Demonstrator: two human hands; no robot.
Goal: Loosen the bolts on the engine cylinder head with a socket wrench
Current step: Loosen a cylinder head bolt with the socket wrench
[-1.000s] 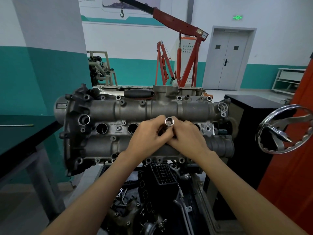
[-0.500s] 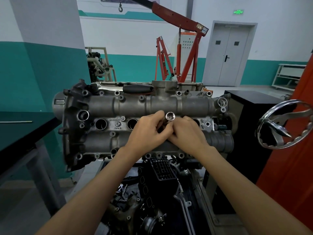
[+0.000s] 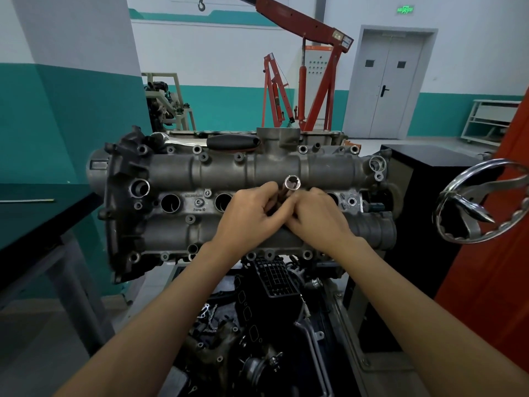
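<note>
While my left hand (image 3: 252,217) and right hand (image 3: 317,220) meet over the cylinder head (image 3: 177,179), both sets of fingers pinch the upright socket (image 3: 292,183).

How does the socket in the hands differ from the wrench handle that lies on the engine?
The socket is bright metal; the wrench handle is black. The socket is short and its open end faces the camera; the handle is long and lies flat along the top edge of the cylinder head. Both hands grip the socket; nothing touches the handle.

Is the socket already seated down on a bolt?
No, the socket sits raised between both hands, its open end facing the camera, off any bolt.
</note>
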